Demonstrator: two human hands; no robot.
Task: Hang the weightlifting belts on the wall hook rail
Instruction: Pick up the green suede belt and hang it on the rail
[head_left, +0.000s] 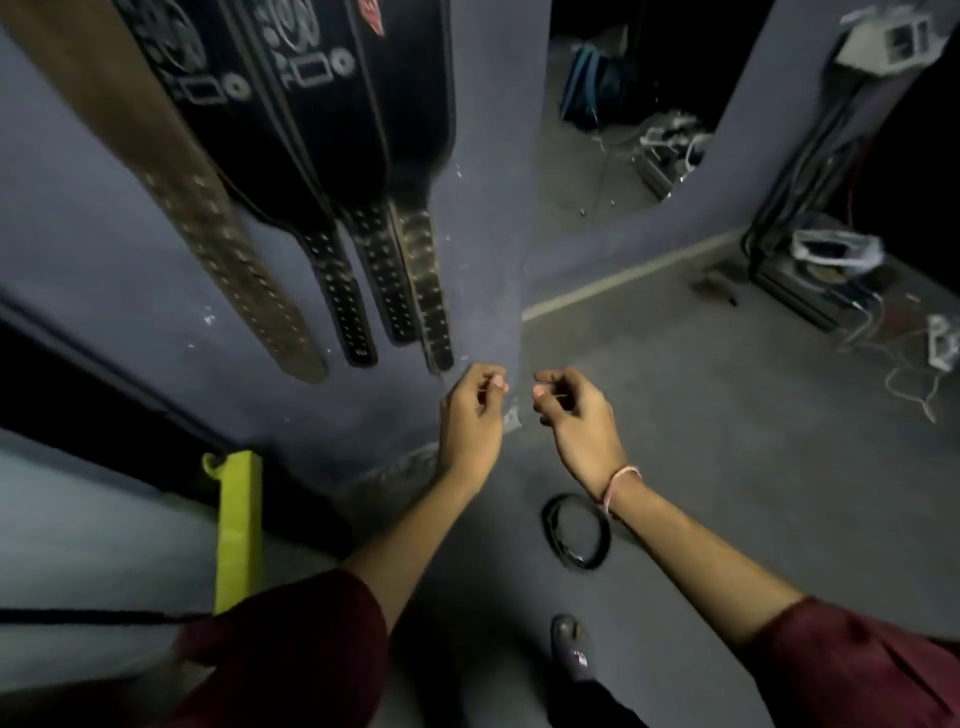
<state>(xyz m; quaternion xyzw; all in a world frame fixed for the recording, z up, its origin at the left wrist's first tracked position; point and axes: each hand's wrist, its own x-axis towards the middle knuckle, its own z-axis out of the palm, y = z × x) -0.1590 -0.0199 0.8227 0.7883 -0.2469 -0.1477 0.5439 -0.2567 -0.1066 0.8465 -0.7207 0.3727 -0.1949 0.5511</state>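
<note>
Several weightlifting belts hang flat against the grey wall at upper left: a brown belt (234, 260) on the left, a black belt (337, 301) with white print beside it, then two more dark belts (423, 291). The hook rail is above the frame. A coiled black belt (576, 530) lies on the floor below my right wrist. My left hand (470, 410) and my right hand (576, 415) hover side by side just under the belt tips, fingers loosely curled. Neither hand holds anything I can make out.
A yellow post (239, 530) stands against the wall at lower left. A mirror (623, 104) is set into the wall to the right. Cables and boxes (831, 260) clutter the far right floor. My shoe (571, 649) shows on the grey floor.
</note>
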